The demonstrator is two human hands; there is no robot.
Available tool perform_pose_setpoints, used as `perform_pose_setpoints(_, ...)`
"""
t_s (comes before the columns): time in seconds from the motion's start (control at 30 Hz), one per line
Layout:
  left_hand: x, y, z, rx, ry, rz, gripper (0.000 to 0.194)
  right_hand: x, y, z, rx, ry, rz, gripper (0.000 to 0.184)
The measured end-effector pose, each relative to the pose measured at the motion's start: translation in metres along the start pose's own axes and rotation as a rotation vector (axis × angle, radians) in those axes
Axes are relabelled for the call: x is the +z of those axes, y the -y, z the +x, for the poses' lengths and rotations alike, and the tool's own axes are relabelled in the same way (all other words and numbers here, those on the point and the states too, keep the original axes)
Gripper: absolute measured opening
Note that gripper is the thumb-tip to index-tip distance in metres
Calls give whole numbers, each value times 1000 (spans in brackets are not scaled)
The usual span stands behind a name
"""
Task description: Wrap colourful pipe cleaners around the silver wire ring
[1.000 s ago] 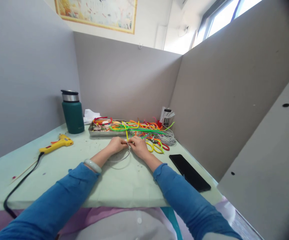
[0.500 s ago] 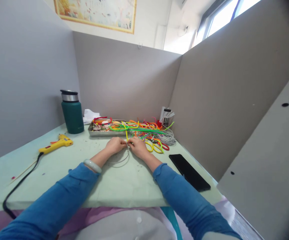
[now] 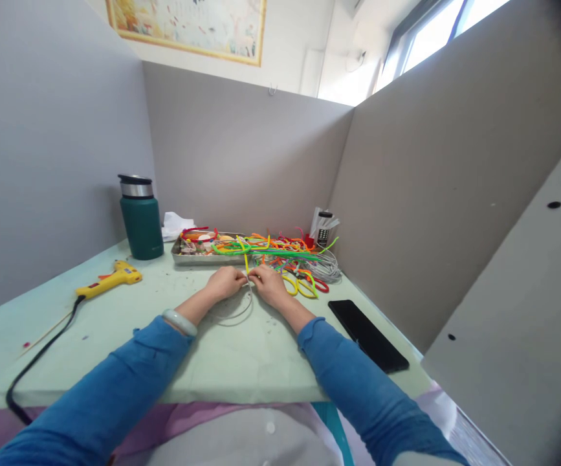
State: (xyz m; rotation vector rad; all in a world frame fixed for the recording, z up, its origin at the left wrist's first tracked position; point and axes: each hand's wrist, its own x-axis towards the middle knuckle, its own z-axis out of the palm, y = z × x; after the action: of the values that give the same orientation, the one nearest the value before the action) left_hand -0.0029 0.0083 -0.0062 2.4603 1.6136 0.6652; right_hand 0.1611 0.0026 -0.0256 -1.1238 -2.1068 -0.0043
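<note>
My left hand [image 3: 226, 282] and my right hand [image 3: 266, 285] meet fingertip to fingertip above the middle of the table, both closed in a pinch. Between them a yellow pipe cleaner [image 3: 246, 261] stands up, its upper end bent over near the tray. From the same pinch a thin grey wire [image 3: 250, 304] hangs down and curls left in a loop on the tabletop. My fingers hide the spot where yellow and grey meet, so I cannot tell how they are joined.
Behind my hands lies a metal tray [image 3: 197, 260] of craft bits, with a heap of coloured pipe cleaners [image 3: 290, 254] and yellow-handled scissors [image 3: 304, 288] to its right. A green bottle [image 3: 141, 226], a yellow glue gun [image 3: 115, 277] and a black phone [image 3: 367, 333] flank my arms.
Almost nothing differs. Both hands keep their pinch in the same place, and the grey loop has shifted very slightly to the right.
</note>
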Motion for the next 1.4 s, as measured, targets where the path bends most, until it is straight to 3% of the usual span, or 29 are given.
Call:
perform_pose_setpoints(0.33,-1,-2,0,52,14,-24,30,1,-4,2,-23,-32,72,17)
perform_pose_setpoints(0.73,-8,-10,-1,-1,36,-177,28,-1,-3,4,21,-29,263,16)
perform_pose_setpoints(1.07,-7,-8,-1,-23,72,-189,27,0,-4,3,19,-29,233,16)
perform_pose_setpoints(1.4,-3,-6,-2,19,20,-104,26,2,-6,3,-4,-28,194,15)
